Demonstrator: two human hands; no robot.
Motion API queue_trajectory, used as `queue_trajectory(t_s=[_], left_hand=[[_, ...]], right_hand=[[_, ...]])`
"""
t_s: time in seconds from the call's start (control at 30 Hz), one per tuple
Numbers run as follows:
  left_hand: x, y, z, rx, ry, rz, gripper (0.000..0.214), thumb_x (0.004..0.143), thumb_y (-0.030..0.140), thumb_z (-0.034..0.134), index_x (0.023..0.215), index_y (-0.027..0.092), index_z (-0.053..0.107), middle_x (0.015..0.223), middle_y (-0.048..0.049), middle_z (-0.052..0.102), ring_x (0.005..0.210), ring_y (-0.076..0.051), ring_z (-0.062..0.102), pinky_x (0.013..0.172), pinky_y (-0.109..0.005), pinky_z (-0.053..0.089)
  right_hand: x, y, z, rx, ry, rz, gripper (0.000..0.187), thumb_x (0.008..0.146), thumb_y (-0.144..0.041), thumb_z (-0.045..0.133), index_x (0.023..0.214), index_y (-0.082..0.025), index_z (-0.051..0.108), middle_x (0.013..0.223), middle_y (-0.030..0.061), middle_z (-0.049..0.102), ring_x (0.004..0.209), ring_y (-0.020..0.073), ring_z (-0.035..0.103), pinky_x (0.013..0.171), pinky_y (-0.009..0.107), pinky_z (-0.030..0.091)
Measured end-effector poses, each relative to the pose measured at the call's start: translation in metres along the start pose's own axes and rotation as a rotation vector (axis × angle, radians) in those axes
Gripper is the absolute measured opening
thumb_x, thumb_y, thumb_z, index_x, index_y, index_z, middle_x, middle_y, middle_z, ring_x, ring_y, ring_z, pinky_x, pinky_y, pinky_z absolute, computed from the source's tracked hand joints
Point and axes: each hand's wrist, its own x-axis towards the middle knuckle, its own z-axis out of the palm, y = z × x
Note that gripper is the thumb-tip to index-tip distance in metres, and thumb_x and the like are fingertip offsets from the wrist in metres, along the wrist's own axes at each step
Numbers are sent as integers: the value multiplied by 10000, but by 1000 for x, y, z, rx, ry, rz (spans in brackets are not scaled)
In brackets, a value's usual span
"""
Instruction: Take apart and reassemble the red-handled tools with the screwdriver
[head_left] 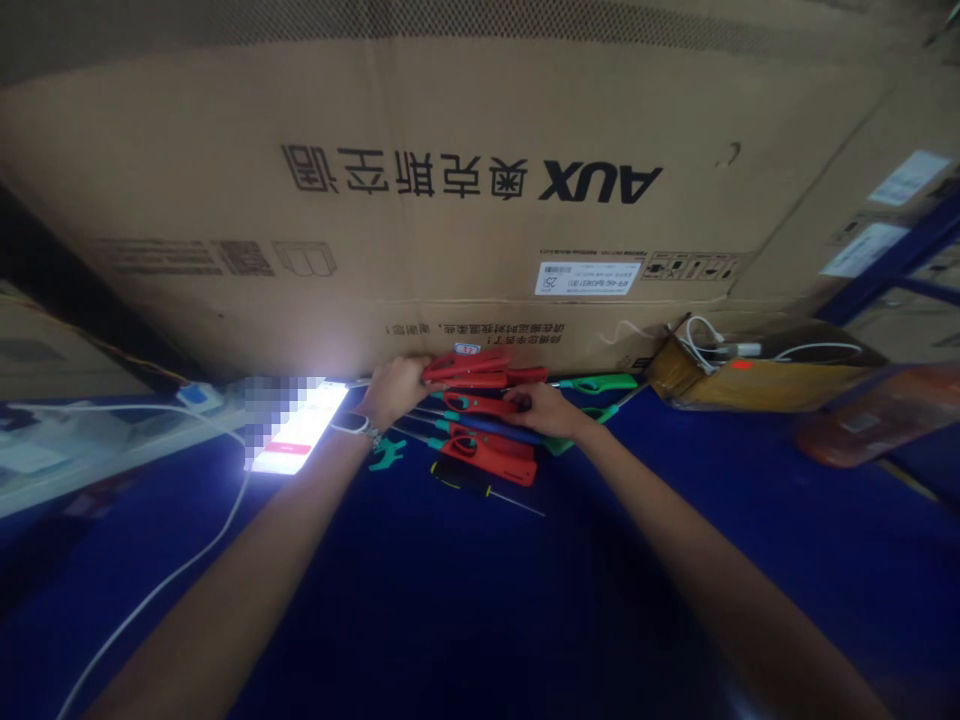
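Several red long-nosed gas lighters (491, 455) lie in a stack on the blue surface, their nozzles pointing left. My left hand (397, 390) is closed at the left end of the upper red lighter (469, 368); its fingertips are partly hidden. At the right end of a red lighter (474, 403) in the middle, my right hand (544, 408) has its thumb and fingers pinched together. A green lighter (600, 383) lies just beyond my right hand. Below the stack is a screwdriver (465, 480) with a black and yellow handle. A teal plastic piece (387, 452) rests near my left wrist.
A large cardboard box (420, 240) with upside-down print stands upright behind the lighters. To the left glows a phone (300, 430), with a white cable (180, 580) nearby. On the right are an open small carton (750, 385) with cables and a reddish-brown bottle-like object (862, 420).
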Motion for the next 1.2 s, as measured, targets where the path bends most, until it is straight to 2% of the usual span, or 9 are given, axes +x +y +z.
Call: queue_trajectory(t_s=[0.1, 0.23, 0.37, 0.47, 0.57, 0.73, 0.93, 1.1, 1.2], left_hand=[[-1, 1, 2, -7, -17, -8, 307, 925, 498, 571, 898, 216, 688, 922, -114, 739, 927, -320, 702, 756, -379, 504], [-5, -1, 2, -51, -1, 35, 264, 923, 452, 579, 913, 209, 683, 1002, -107, 728, 959, -302, 691, 746, -361, 503], [-14, 3, 0, -116, 69, 87, 265, 910, 438, 588, 941, 191, 678, 1199, -106, 656, 975, -277, 677, 754, -353, 509], [-21, 16, -4, -121, 86, 99, 335, 915, 500, 565, 904, 177, 655, 1109, -117, 659, 840, -246, 672, 713, -358, 502], [-27, 30, -7, -157, 78, 144, 336, 904, 518, 573, 931, 188, 630, 918, -90, 681, 748, -232, 653, 672, -356, 488], [-35, 40, -8, -266, 97, 199, 249, 893, 469, 592, 921, 223, 617, 821, -37, 701, 719, -195, 649, 664, -322, 468], [-46, 51, 2, -278, 45, 165, 359, 900, 572, 555, 921, 214, 573, 781, -34, 683, 695, -203, 646, 611, -303, 430], [-55, 69, 15, -221, -30, 213, 373, 939, 587, 480, 913, 218, 528, 757, -36, 656, 706, -228, 662, 600, -304, 437], [-58, 72, 16, -212, 10, 184, 390, 978, 571, 405, 908, 211, 536, 778, -52, 650, 734, -237, 669, 630, -316, 468]], right_hand=[[-1, -5, 0, 17, -20, -3, 250, 783, -289, 763, 1002, -171, 744, 936, 30, 760, 820, 175, 684, 785, 297, 507], [-16, -4, -6, 50, 73, -80, 307, 824, -179, 664, 1128, -168, 708, 1103, 77, 739, 924, 202, 681, 877, 351, 515], [-47, 5, -22, 4, 208, -75, 348, 811, -51, 501, 1052, -192, 709, 1024, 73, 713, 913, 207, 663, 871, 370, 520], [-76, 4, -27, -79, 245, -47, 306, 827, -110, 535, 1060, -224, 697, 1053, 76, 699, 1038, 252, 632, 944, 443, 491], [-102, -4, -22, -147, 263, -41, 376, 847, -161, 551, 1203, -242, 641, 1242, 99, 651, 1196, 292, 567, 1003, 516, 442], [-133, -12, -11, -158, 272, -44, 660, 796, -81, 495, 1431, -256, 453, 1484, 122, 485, 1444, 298, 357, 1103, 557, 355], [-151, -3, -4, -172, 207, 77, 519, 904, -207, 504, 1422, -210, 468, 1534, 158, 445, 1425, 308, 415, 1108, 552, 377], [-154, -9, 4, -160, 166, 63, 525, 948, -280, 510, 1463, -238, 420, 1578, 159, 402, 1470, 278, 375, 1180, 597, 262], [-157, -13, 6, -136, 145, 47, 536, 953, -292, 507, 1477, -269, 394, 1584, 137, 399, 1483, 265, 353, 1195, 621, 205]])
